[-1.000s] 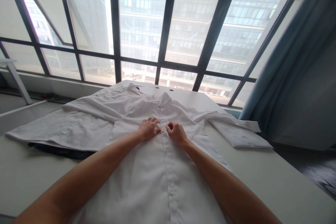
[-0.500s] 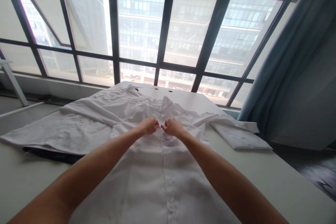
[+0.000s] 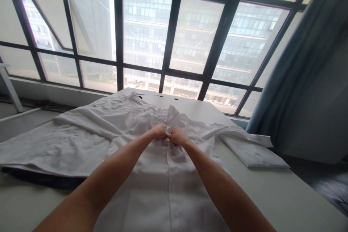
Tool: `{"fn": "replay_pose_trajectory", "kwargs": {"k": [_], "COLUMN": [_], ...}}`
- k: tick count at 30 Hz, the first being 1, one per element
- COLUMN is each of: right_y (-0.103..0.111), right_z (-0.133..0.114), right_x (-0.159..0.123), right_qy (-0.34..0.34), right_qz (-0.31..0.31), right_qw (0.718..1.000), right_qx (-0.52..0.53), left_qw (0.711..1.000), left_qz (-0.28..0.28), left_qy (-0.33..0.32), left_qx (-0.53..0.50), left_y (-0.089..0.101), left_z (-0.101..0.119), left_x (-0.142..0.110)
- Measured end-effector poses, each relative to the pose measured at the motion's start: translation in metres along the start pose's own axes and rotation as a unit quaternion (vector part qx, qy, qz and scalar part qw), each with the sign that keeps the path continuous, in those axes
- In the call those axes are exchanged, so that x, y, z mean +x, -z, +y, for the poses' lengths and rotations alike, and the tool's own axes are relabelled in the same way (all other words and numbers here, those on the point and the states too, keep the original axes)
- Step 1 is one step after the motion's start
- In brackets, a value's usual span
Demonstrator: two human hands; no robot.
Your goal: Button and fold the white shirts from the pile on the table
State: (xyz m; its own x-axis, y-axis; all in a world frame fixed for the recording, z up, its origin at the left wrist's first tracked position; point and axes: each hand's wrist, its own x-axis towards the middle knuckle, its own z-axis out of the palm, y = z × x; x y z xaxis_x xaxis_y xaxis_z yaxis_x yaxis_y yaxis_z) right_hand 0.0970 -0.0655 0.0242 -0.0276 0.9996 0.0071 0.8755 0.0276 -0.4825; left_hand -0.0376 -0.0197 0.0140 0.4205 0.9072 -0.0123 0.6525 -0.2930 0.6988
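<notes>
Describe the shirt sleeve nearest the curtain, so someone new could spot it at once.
Find the blue curtain right of the big window. Below it, a white shirt lies on a pale table; its sleeve reaches toward the curtain. It ends in a cuff on the table, whereas the shirt's other side spreads over dark cloth.

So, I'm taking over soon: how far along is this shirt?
Done: the shirt lies spread on the table, lower front flat. In hand: the left hand and right hand pinch its front below the collar. Remaining: sleeves lie out sideways, shoulders creased.

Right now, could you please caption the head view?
Left hand and right hand grip a white shirt at its collar on a table.
</notes>
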Motion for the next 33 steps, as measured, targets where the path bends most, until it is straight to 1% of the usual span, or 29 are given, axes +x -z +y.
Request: {"fn": "replay_pose_trajectory", "kwargs": {"k": [3,5,8,12,14,17,23,25,29,33], "right_y": [0.001,0.0,-0.006,-0.017,-0.02,-0.021,-0.021,-0.022,-0.027,-0.034], "right_z": [0.007,0.011,0.016,0.023,0.026,0.029,0.031,0.031,0.032,0.033], "right_x": [0.001,0.001,-0.001,-0.005,-0.006,-0.006,-0.004,-0.003,0.001,0.003], "right_qy": [-0.013,-0.017,-0.023,-0.012,0.004,0.01,0.019,0.021,0.027,0.061], "right_qz": [0.01,0.014,0.016,0.016,0.023,0.026,0.017,0.019,0.039,0.068], "right_qw": [0.995,0.985,0.968,0.927,0.92,0.918,0.914,0.918,0.93,0.926], "right_qx": [0.102,0.17,0.248,0.375,0.391,0.395,0.404,0.395,0.365,0.366], "left_qw": [0.997,0.992,0.984,0.978,0.974,0.967,0.962,0.96,0.956,0.958], "left_qz": [-0.038,-0.045,-0.027,0.0,0.013,0.027,0.03,0.026,0.019,0.018], "left_qy": [0.05,0.071,0.082,0.072,0.062,0.05,0.042,0.039,0.043,0.043], "left_qx": [-0.045,-0.091,-0.155,-0.195,-0.215,-0.247,-0.267,-0.274,-0.288,-0.283], "left_y": [0.002,0.002,-0.001,-0.008,-0.011,-0.013,-0.014,-0.014,-0.012,-0.011], "left_z": [0.002,0.003,0.002,-0.001,-0.001,-0.001,0.001,0.001,0.003,0.003], "left_x": [-0.004,-0.009,-0.017,-0.027,-0.029,-0.031,-0.033,-0.035,-0.037,-0.037]}}
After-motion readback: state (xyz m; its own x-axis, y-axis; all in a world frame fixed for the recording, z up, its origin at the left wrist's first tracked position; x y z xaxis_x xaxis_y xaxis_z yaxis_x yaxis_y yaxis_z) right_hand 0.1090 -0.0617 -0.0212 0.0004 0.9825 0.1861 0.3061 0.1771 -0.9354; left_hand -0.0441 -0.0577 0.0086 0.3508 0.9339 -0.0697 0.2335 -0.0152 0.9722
